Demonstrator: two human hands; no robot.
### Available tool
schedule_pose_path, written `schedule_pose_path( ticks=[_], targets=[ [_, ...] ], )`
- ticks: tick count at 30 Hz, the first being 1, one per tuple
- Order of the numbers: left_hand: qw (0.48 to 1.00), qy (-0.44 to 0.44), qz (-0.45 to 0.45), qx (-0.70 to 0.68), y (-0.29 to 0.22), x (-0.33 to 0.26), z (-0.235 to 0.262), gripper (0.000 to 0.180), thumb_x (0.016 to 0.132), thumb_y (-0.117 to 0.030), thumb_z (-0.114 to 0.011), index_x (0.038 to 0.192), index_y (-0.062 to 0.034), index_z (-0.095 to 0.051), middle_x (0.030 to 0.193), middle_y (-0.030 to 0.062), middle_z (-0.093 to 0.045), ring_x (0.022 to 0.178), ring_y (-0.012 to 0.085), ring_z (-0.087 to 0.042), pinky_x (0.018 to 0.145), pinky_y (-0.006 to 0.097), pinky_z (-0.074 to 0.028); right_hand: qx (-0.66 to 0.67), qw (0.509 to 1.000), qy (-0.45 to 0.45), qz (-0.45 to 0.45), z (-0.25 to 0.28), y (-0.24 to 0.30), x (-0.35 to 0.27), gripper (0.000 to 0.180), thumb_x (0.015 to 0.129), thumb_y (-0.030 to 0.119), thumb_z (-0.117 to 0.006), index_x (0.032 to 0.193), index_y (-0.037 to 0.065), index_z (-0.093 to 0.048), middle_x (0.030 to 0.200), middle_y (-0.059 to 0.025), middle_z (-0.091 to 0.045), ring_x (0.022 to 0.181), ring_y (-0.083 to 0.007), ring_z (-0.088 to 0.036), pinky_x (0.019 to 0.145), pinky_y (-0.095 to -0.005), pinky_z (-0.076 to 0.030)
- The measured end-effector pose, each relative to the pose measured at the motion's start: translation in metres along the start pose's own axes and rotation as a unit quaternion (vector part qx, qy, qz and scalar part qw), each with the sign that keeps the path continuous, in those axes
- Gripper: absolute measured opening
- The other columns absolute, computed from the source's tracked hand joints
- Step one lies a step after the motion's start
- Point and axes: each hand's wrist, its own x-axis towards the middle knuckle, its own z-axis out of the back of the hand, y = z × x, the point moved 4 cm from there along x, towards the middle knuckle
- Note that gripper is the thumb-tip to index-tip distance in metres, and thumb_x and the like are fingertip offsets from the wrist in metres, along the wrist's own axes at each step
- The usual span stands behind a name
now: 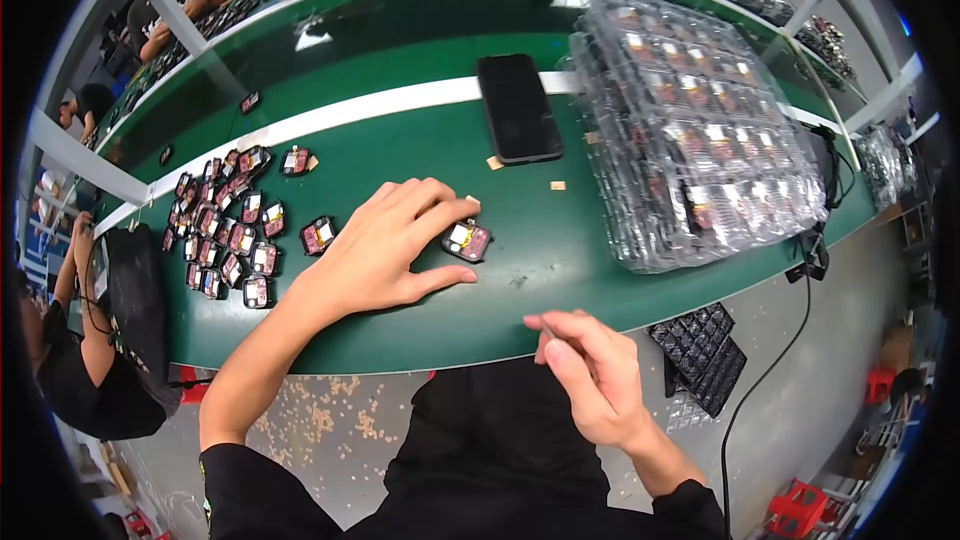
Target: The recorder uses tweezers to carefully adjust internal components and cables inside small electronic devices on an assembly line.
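My left hand (pixel 385 250) reaches over the green table with its fingers and thumb apart. Between its forefinger and thumb lies a small black-framed electronic module (pixel 467 239) with a reddish board and a pale label. At the forefinger's tip a tiny tan piece (pixel 472 200) shows; whether it sticks there I cannot tell. Beside the knuckles sits another such module (pixel 318 235). My right hand (pixel 595 370) is held at the table's front edge, thumb and fingers pinched together. Something thin and greyish shows at the fingertips, too small to name.
A pile of similar modules (pixel 228 225) lies on the left. A black phone (pixel 520 108) rests near the back rail. Tall stacked clear plastic trays (pixel 700 130) with modules stand at right, beside a hanging black cable (pixel 760 380). A co-worker's arm (pixel 90 310) is at far left.
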Motion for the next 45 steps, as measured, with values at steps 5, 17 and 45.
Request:
schedule_pose_path(
  ticks=[5, 17, 45],
  targets=[
    [0.996, 0.008, 0.035, -0.082, 0.013, -0.010, -0.008, 0.053, 0.082, -0.031, -0.093, 0.126, -0.0084, -0.075, 0.111, 0.0058, -0.067, 0.105, 0.0262, -0.065, 0.099, 0.039, -0.045, -0.033, 0.998, 0.022, -0.046, -0.008, -0.007, 0.042, 0.018, 0.104, -0.004, -0.065, 0.119, -0.009, -0.073, 0.094, -0.0102, -0.071, 0.079, -0.0105, -0.066, 0.066, -0.0241, -0.052],
    [0.984, 0.065, 0.040, -0.164, 0.018, -0.011, -0.013, 0.053, 0.081, -0.027, -0.093, 0.126, -0.0063, -0.074, 0.099, 0.0043, -0.071, 0.093, 0.0217, -0.067, 0.091, 0.036, -0.041, -0.047, 0.998, -0.027, -0.043, 0.007, -0.042, 0.085, 0.009, 0.090, -0.005, -0.082, 0.098, -0.003, -0.081, 0.072, -0.0007, -0.069, 0.061, -0.0005, -0.057, 0.052, -0.0200, -0.037],
    [0.985, 0.042, 0.077, -0.151, 0.021, -0.009, -0.013, 0.058, 0.069, -0.035, -0.095, 0.116, -0.0037, -0.079, 0.080, 0.0033, -0.065, 0.066, 0.0156, -0.047, 0.076, 0.031, -0.036, -0.255, 0.962, -0.005, 0.094, -0.005, -0.034, 0.080, 0.033, 0.074, -0.009, -0.086, 0.105, -0.001, -0.086, 0.074, 0.0009, -0.064, 0.053, -0.0014, -0.041, 0.048, -0.0227, -0.028]
  ],
)
